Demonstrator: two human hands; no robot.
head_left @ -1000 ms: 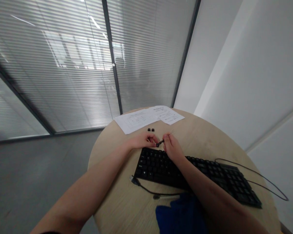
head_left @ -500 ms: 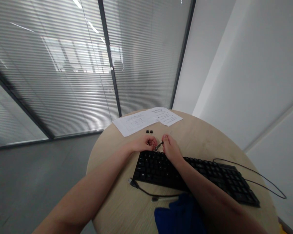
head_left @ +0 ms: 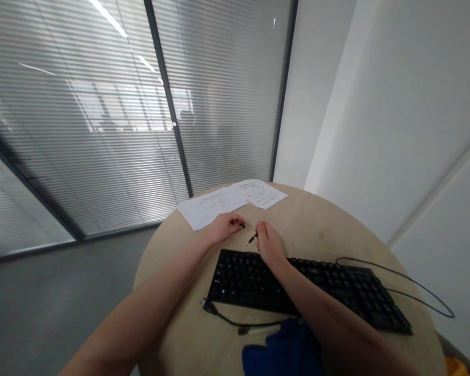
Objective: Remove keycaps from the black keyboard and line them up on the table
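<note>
My left hand (head_left: 226,226) is over the table beyond the keyboard's left part, its fingers curled and pinched around a small black keycap (head_left: 242,225). Whether more than one keycap is under the fingertips is hidden. Close to its right, my right hand (head_left: 270,244) is closed on a slim dark tool (head_left: 252,239) with a pointed tip aimed down and left. The tool's other end is covered by the hand. Below both hands lies a black keyboard (head_left: 243,277), partly crossed by my right forearm.
Printed paper sheets (head_left: 209,208) lie at the round table's (head_left: 317,219) far edge. In front of the keyboard is a cable with a plug (head_left: 208,306), beside a brush-like item (head_left: 243,330) and blue cloth (head_left: 282,350). The keyboard cord (head_left: 423,288) loops at right.
My left hand has moved away from the keyboard's back edge to the spot where two black keycaps lay. My right hand stays near the keyboard, its tool tip now apart from the keys.
</note>
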